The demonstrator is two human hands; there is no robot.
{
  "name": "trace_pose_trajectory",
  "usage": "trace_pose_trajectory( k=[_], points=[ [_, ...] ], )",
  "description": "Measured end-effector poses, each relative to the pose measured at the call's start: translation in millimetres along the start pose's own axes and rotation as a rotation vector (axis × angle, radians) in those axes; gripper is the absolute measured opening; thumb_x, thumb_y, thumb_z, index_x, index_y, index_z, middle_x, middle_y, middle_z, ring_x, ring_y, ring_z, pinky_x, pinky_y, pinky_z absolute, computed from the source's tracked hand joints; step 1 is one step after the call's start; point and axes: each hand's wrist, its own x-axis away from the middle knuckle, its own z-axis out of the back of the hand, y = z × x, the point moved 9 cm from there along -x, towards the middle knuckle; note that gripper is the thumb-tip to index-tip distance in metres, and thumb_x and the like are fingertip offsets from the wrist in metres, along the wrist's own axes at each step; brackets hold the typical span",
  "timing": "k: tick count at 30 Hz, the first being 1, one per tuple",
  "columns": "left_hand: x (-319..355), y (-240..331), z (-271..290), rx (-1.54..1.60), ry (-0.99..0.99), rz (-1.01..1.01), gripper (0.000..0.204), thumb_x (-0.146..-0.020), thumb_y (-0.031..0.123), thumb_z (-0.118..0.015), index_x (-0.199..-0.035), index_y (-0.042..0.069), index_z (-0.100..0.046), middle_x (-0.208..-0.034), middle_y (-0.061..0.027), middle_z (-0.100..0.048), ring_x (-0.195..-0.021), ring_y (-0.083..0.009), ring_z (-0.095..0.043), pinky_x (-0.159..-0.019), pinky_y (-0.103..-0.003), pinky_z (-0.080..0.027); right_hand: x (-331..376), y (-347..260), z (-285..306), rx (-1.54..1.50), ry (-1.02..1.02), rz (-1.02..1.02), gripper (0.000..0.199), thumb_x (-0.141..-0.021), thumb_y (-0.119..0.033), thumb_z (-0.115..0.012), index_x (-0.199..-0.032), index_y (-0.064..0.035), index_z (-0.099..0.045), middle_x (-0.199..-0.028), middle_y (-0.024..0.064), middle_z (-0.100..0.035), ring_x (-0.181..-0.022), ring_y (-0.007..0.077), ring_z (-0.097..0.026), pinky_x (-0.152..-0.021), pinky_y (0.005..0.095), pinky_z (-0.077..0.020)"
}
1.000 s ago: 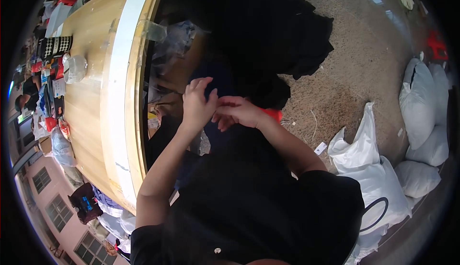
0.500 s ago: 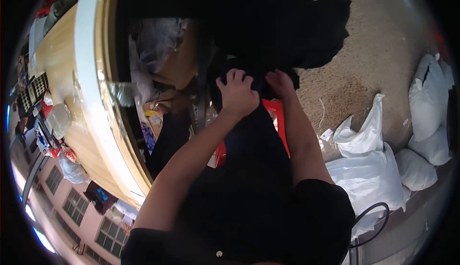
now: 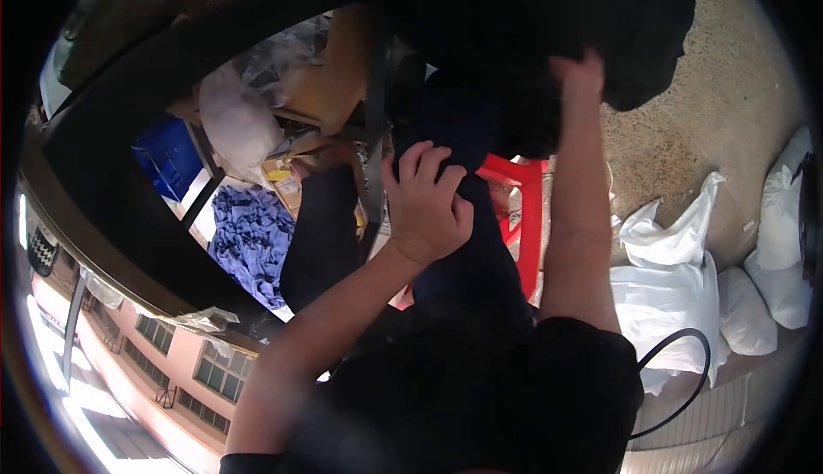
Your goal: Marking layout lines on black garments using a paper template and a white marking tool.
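Dark navy garment (image 3: 467,260) draped at centre, running from the near lap up to the far black pile. Nearest, left hand (image 3: 424,204) pressed on it, fingers (image 3: 429,165) curled narrow and gripping a fold. Just right, a red stool (image 3: 527,217) partly covered by the cloth. Near right, white sacks (image 3: 677,294) on the speckled floor (image 3: 729,123), a black cable (image 3: 677,371) looping in front. Left, under the dark table rim (image 3: 111,217), a blue crate (image 3: 167,157), bluish crumpled fabric (image 3: 253,234) and clear plastic bags (image 3: 236,123). Farther, right hand (image 3: 579,75) stretched up into the black cloth heap (image 3: 549,20), fingers sunk in it; grip cannot be told.
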Motion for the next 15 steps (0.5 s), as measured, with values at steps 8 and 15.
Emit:
trace_pose_trajectory(
  k=[8,15],
  points=[
    [2,12,-4,-0.032,0.039,-0.026,0.025,-0.06,0.013,-0.058,-0.085,0.007,-0.06,-0.108,-0.0101,-0.053,-0.112,-0.0301,-0.045,-0.093,-0.057,-0.028,157,-194,-126,-0.416,-1.282,-0.24,0.025,-0.086,-0.01,-0.044,-0.102,0.0067,-0.053,-0.099,0.019,-0.059,-0.093,0.0304,-0.056,-0.085,0.0476,-0.044],
    [-1,19,-12,-0.006,-0.018,-0.012,0.027,-0.06,0.012,-0.057,-0.087,0.008,-0.061,-0.109,-0.0095,-0.053,-0.113,-0.0297,-0.044,-0.095,-0.056,-0.027,-23,56,75,-0.241,-0.246,-0.382,0.027,-0.088,-0.012,-0.056,-0.115,-0.0068,-0.055,-0.109,0.013,-0.059,-0.099,0.0301,-0.056,-0.087,0.0474,-0.0476]
  ],
)
